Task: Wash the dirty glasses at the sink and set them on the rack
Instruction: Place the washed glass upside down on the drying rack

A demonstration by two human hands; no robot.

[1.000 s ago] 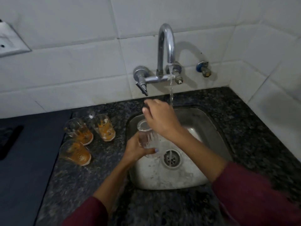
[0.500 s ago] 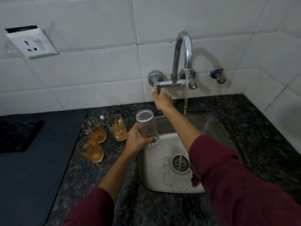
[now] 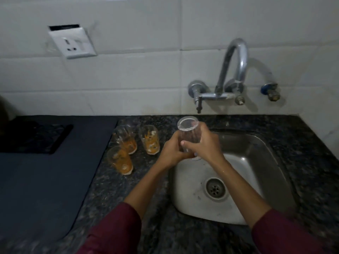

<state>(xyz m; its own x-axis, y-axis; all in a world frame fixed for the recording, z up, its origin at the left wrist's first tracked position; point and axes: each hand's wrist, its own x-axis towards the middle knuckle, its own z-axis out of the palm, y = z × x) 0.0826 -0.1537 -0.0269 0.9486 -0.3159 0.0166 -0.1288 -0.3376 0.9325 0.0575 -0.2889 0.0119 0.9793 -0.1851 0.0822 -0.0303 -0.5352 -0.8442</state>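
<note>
Both hands hold one clear glass above the left rear corner of the steel sink. The left hand wraps around the lower part of the glass from the left, its fingers curled round the base. The right hand grips it from the right, with the thumb laid across the front of the glass wall. The glass looks clean and see-through; one end points up and slightly away from the camera, though whether that end is the rim or the base cannot be told.

Three dirty glasses stand upright on the dark speckled table just left of the hands, each coated with orange residue: a rear-left glass, a rear-right glass, and a front glass that nearly touches the rear-left one. Further left lies a dark blue mat covering the table, with a black object resting on its far end.

The curved chrome tap is mounted on the white tiled wall above the sink. A round drain sits in the sink's floor. A white socket plate hangs tilted on the wall at upper left. Maroon sleeves cover both forearms.
</note>
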